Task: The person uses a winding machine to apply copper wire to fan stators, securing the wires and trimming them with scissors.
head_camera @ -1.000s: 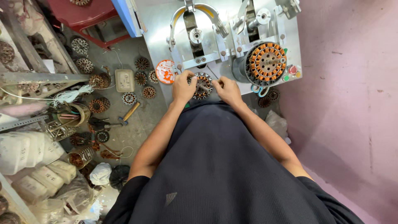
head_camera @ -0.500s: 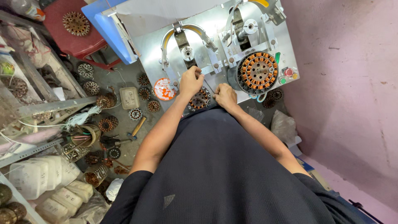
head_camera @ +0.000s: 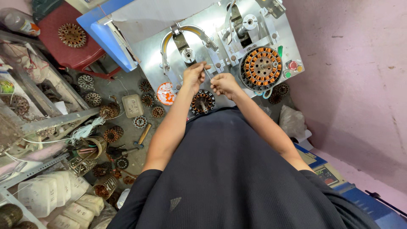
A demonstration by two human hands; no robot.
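Observation:
My left hand and my right hand are close together over the front edge of a silver winding machine. Both pinch a thin pale wire that runs between them. Just below the hands sits a small round stator with copper coils, resting at the machine's edge against my dark shirt. A larger stator wound in orange copper is mounted on the machine to the right of my right hand. A curved metal arm with a spindle stands just beyond my left hand.
Several stators and rotors lie on the grey floor at left, with a hammer, a white box and an orange-white disc. A red stool, metal shelving, white sacks and a pink wall surround me.
Both hands have lifted off the small stator and moved up toward the machine, drawing the thin wire between them. The view has tilted, showing more of the floor at left.

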